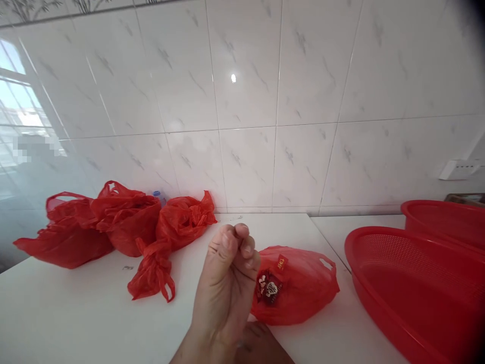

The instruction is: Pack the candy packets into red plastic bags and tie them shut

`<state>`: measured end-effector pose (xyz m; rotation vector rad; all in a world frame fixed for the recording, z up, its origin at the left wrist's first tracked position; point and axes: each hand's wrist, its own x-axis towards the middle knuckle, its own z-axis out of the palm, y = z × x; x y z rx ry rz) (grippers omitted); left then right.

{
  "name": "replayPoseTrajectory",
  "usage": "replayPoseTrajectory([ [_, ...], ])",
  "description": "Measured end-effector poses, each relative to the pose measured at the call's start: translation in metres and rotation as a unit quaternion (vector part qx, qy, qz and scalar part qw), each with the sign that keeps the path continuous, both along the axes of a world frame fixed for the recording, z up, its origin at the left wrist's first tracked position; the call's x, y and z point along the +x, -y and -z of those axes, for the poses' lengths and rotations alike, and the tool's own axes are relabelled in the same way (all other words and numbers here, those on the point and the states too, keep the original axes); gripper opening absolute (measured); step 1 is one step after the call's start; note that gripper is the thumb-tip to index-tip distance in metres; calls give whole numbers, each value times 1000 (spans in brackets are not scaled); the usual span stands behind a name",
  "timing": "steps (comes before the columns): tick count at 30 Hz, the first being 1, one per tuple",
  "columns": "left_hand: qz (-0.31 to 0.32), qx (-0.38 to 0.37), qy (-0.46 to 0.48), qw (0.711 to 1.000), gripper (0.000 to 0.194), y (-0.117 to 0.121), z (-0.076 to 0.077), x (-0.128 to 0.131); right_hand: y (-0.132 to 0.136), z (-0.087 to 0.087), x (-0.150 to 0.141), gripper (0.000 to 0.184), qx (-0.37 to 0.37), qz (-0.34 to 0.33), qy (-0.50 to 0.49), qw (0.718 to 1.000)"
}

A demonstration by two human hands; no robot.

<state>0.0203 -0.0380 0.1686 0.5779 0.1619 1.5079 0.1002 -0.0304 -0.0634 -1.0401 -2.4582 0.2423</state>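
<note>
My left hand (pixel 227 288) is raised in the middle of the view, palm towards me. Its fingers are curled in and the thumb lies close to the index fingertip; nothing shows in it. Lower down and partly hidden behind the left wrist is my right hand (pixel 261 344), in shadow at the near edge of a red plastic bag (pixel 303 293). Whether its fingers grip the bag is not visible. The bag lies on the white table, its handle end to the right. Through the thin plastic, dark red packets (pixel 270 287) with white heart-shaped marks show.
Several red plastic bags (pixel 129 222) stand at the left, with a small knotted bag (pixel 153 273) in front. A blue bottle cap (pixel 156 194) shows behind them. Two red plastic baskets (pixel 373 273) stand at the right. A tiled wall (pixel 250 167) closes off the back, with a socket strip (pixel 456 170).
</note>
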Motion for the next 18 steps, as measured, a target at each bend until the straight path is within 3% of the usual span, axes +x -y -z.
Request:
replayPoseTrajectory([
  [4,-79,80,-56,992,23,-14,7,-8,-3,2,3,17,-44,-15,13,999],
  [7,-155,125,-166,966,25,-28,21,-16,-3,-5,11,33,-57,-61,26,996],
  [10,-248,141,-363,887,25,-39,45,-24,-1,-13,14,45,-58,-71,4,996],
  [14,-328,126,-567,745,27,-47,92,-36,7,-29,15,20,23,-39,-73,996],
  [16,-333,100,-620,703,43,-50,118,-41,10,-41,19,13,85,-2,-97,992],
  [18,-332,60,-660,672,55,-53,142,-45,9,-54,29,17,149,44,-119,981],
])
